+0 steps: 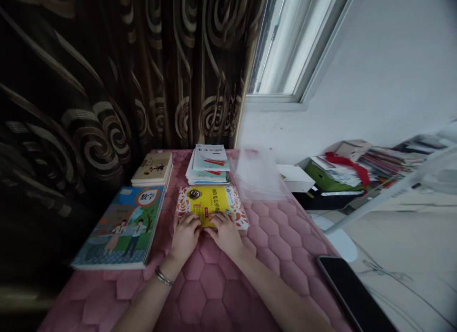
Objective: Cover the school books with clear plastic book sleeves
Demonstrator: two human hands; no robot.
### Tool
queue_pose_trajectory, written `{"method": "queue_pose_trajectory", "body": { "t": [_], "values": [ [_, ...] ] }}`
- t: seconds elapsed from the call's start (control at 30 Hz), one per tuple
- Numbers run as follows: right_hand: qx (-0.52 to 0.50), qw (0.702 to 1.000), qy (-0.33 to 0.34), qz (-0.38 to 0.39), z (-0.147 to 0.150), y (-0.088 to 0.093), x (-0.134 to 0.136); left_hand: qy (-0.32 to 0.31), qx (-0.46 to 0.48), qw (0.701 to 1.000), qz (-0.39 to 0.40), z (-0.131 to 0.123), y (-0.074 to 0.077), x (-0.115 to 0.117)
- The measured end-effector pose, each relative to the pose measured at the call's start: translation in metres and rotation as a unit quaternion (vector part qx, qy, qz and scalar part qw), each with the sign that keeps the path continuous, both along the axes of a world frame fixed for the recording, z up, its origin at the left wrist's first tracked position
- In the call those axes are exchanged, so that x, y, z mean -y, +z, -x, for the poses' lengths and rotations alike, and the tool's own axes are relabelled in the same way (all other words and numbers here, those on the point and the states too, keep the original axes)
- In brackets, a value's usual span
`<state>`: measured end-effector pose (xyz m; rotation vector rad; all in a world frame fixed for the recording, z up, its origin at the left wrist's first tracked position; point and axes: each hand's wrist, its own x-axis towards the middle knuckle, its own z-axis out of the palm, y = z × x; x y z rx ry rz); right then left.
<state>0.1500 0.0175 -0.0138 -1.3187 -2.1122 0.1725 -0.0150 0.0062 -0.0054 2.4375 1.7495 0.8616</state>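
My left hand [184,236] and right hand [224,234] lie open on the near edge of a yellow workbook [207,203], holding nothing tight. It rests on a pink quilted mat [210,294], outside the clear plastic sleeve [255,175] just beyond it. A maths textbook [117,227] and stacked booklets [210,165] lie nearby.

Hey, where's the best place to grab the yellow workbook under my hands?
Pinch the right edge of the yellow workbook, coming from the right: it lies flat and thin, with bare pink quilted mat beside it, while the math textbook crowds its left.
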Motion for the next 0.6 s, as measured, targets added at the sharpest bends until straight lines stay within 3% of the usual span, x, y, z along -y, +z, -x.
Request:
{"method": "queue_pose_trajectory", "body": {
  "t": [0.17, 0.47, 0.6],
  "values": [
    [-0.007, 1.0, 0.013, -0.013, -0.014, -0.004, -0.003, -0.019, 0.001, 1.0, -0.01, 0.013, -0.001, -0.001],
    [-0.043, 0.999, 0.029, -0.012, -0.105, -0.023, -0.006, -0.014, 0.038, 0.999, -0.036, 0.061, -0.011, 0.002],
    [-0.069, 0.996, 0.063, 0.005, -0.123, -0.029, -0.011, -0.029, 0.059, 0.997, -0.044, 0.069, -0.017, 0.001]
  ]
}}
